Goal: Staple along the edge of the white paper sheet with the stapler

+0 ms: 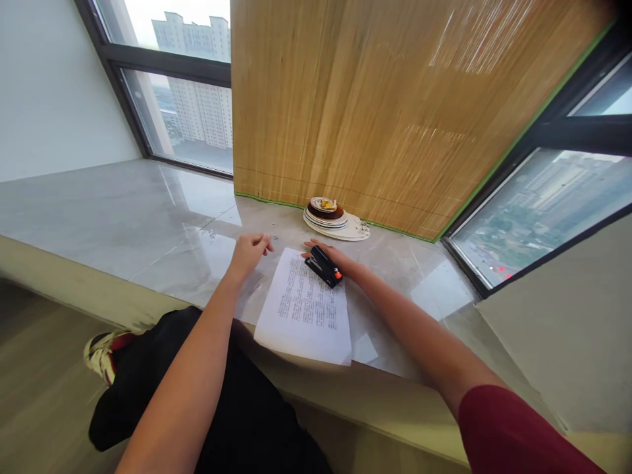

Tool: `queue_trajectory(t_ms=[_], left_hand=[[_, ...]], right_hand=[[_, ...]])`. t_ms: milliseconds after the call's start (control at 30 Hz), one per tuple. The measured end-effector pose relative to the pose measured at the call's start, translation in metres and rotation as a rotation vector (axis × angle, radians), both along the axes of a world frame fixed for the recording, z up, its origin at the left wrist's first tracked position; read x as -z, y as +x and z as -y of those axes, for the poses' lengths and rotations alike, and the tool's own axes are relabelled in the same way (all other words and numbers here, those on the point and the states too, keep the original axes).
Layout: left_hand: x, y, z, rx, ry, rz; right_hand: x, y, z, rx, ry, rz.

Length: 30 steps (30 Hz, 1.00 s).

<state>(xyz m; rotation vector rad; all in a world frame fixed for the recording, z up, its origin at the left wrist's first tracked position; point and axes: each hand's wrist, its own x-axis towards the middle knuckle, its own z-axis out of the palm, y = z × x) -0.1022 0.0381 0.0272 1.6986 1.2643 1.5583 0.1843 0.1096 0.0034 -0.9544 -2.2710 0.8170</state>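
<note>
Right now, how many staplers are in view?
1: a black stapler, over the upper right part of the printed sheet, at the right hand. I see no others; any behind the blind would be hidden.

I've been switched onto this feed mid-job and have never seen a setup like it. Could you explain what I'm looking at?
There's no machine here: these are a person's own bare hands. The single picture comes from a camera worn on the head, looking forward and down. The surface is a glossy grey ledge by windows. On it lie a printed sheet and, farther back, a stack of round plate-like pieces. The right hand is at a black stapler over the sheet's far end; how firmly it grips, I can't tell. The left hand is left of the sheet, fingers curled, with nothing visibly held.
</note>
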Motion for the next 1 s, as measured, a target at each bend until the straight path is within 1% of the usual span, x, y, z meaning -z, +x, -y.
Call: queue_trajectory(t_ms=[100, 200, 267, 333, 433, 500, 533, 667, 800, 1000], left_hand=[[0.008, 0.008, 0.002, 0.104, -0.059, -0.252], [0.013, 0.014, 0.005, 0.245, -0.106, -0.458], [0.016, 0.015, 0.006, 0.302, -0.136, -0.553], [0.019, 0.014, 0.005, 0.313, -0.168, -0.616], [0.022, 0.013, 0.003, 0.292, -0.210, -0.684], [0.023, 0.013, 0.002, 0.284, -0.229, -0.720], [0.023, 0.013, 0.002, 0.281, -0.235, -0.735], [0.022, 0.014, 0.005, 0.279, -0.253, -0.779], [0.021, 0.018, 0.007, 0.285, -0.251, -0.795], [0.019, 0.022, 0.011, 0.291, -0.241, -0.790]], right_hand=[[-0.006, 0.013, 0.002, 0.097, 0.040, -0.025], [-0.013, 0.018, 0.007, 0.293, 0.105, -0.067], [-0.016, 0.024, 0.020, 0.422, 0.144, -0.081], [-0.015, 0.032, 0.043, 0.480, 0.165, -0.066], [-0.006, 0.039, 0.080, 0.438, 0.178, -0.012], [0.001, 0.040, 0.096, 0.406, 0.195, 0.000], [0.003, 0.040, 0.099, 0.402, 0.204, -0.004], [0.005, 0.041, 0.093, 0.415, 0.220, -0.064], [0.006, 0.040, 0.084, 0.360, 0.234, -0.140], [0.016, 0.030, 0.078, 0.306, 0.258, -0.206]])
